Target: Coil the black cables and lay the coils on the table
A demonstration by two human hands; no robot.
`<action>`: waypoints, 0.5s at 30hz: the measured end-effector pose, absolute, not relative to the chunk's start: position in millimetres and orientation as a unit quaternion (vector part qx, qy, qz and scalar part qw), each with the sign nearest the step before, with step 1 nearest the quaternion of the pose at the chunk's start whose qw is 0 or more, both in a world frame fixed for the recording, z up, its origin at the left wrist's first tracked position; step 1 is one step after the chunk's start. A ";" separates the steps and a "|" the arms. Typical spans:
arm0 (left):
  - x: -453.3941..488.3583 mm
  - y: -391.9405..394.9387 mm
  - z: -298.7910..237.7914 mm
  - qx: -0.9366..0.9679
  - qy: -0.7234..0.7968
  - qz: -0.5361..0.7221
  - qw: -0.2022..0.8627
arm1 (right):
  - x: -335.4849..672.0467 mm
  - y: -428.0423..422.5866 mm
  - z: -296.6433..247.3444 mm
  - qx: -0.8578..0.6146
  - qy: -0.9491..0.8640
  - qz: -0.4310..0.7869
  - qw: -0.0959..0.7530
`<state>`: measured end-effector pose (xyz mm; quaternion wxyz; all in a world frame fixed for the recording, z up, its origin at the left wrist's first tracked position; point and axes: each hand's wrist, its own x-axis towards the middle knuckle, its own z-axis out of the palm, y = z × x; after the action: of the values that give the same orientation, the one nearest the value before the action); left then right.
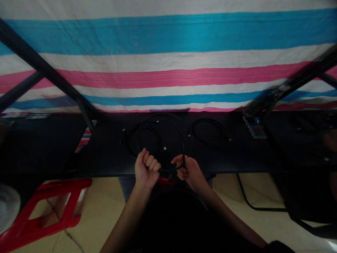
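A black cable (182, 135) forms a wide loop between my two hands, above the front part of the dark table. My left hand (147, 167) is closed round the loop's left side, fingers curled towards me. On the other side my right hand (188, 170) pinches the cable near its lower right, where strands come together. Behind the loop, at the left, lies a coiled black cable (126, 140) with pale connector ends. Another coiled black cable (207, 131) rests on the table to the right, a light plug at its end.
The black table (105, 154) ends just in front of me. Dark metal posts (56, 79) slant up on both sides before a striped tarp (168, 38). A red plastic stool (50, 211) stands at lower left. Part of another person's hand (331, 140) shows at the right edge.
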<state>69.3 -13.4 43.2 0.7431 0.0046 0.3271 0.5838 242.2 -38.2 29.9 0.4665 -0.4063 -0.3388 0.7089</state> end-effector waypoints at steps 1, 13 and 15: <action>74.2 -14.6 42.1 0.008 0.327 0.588 0.740 | 238.4 -40.2 29.3 -0.420 -0.353 0.694 0.466; 139.1 -41.9 8.8 0.178 0.425 0.412 0.786 | 229.8 -50.4 58.0 -0.527 -0.480 0.427 0.556; 142.9 -50.2 1.0 0.271 0.431 0.368 0.778 | 230.3 -52.3 65.9 -0.510 -0.566 0.429 0.486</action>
<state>142.9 -50.2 1.0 0.7776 0.2714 0.4312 0.3685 230.3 -52.3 65.9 0.4856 -0.5100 -0.5659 0.4288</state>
